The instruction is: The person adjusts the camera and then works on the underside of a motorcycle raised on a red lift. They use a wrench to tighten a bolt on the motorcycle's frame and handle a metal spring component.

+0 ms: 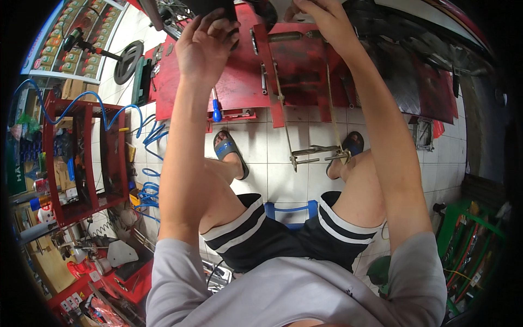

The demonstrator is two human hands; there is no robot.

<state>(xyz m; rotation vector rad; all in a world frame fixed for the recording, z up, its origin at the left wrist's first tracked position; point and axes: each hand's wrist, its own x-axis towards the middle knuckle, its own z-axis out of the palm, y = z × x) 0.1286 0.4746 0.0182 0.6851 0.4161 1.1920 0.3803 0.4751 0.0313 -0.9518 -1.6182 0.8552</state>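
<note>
At the top of the head view, my left hand (208,43) is raised beside a dark vehicle part (213,5), palm partly turned toward me. Its fingers are curled, and whatever they hold is hidden. Further right, my right hand (321,15) reaches to the upper edge with its fingers bent together; what they grip cannot be made out. Below both hands lies a red metal work platform (239,87). A blue-handled screwdriver (217,113) juts past its near edge. A wrench (263,80) lies on the platform, left of a metal linkage frame (316,150) that extends toward my knees.
To the left stands a red shelf cart (87,158), with a coiled blue hose (148,188) on the tiled floor. Tools lie on a red bench (117,283) at lower left. A green tool rack (471,245) is at right. A blue stool (291,210) shows between my legs.
</note>
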